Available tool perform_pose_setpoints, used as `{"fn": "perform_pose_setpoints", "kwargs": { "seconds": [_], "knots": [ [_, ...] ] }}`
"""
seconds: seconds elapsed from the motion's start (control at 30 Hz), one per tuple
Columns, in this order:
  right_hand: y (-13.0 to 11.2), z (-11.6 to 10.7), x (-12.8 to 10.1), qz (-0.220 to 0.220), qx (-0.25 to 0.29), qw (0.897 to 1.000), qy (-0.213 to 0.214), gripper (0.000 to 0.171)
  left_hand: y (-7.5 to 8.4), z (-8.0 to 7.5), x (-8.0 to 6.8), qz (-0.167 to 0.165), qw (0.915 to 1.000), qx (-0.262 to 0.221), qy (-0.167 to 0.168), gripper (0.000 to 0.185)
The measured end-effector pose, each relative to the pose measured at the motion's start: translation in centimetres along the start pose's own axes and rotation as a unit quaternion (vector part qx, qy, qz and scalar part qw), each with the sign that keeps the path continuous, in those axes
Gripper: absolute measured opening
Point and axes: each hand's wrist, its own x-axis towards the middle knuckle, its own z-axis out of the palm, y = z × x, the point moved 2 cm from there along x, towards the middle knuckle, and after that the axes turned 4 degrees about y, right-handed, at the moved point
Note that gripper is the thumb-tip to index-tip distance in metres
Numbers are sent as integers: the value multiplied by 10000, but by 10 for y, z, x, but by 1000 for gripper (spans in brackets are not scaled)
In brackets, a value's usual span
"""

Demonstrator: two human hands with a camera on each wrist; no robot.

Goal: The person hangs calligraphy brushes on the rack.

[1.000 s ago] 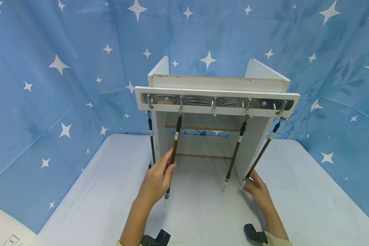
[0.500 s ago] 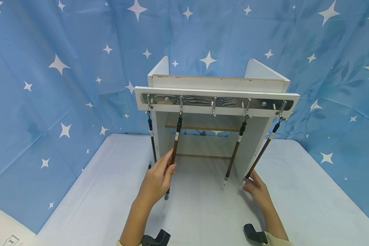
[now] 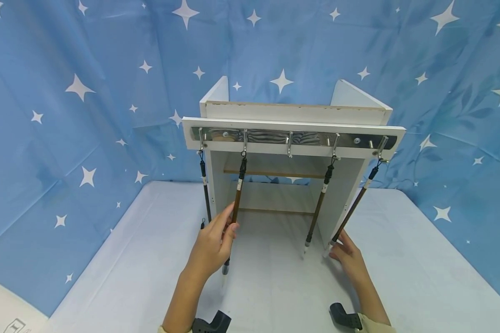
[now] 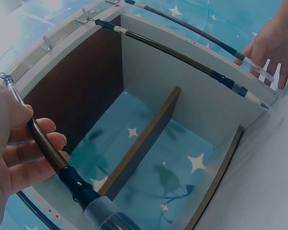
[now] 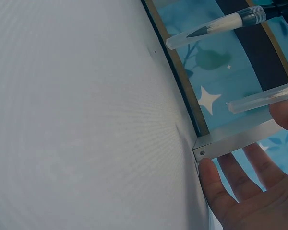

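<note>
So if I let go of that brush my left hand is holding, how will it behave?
The brush hangs by a loop from its hook, so it would likely swing. Its thin shaft looks stiff and light. The clear cap looks smooth, probably slippery.

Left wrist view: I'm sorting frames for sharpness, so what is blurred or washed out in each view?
Left wrist view: the left hand looms soft, glare whitens the top corner. Right wrist view: the tablecloth is nearly featureless. Head view: even light, the white shelf sharp.

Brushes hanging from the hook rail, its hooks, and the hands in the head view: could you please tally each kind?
Hanging brushes: 4
Hooks: 5
Hands: 2, left hand and right hand
Total: 11
</note>
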Motion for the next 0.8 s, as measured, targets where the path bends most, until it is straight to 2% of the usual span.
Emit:
{"fn": "perform_pose_setpoints", "kwargs": {
  "seconds": [0.8],
  "knots": [
    [2, 0, 1, 6, 94, 10000, -8, 63, 0, 1, 0, -230, 9996, 50, -146, 44]
  ]
}}
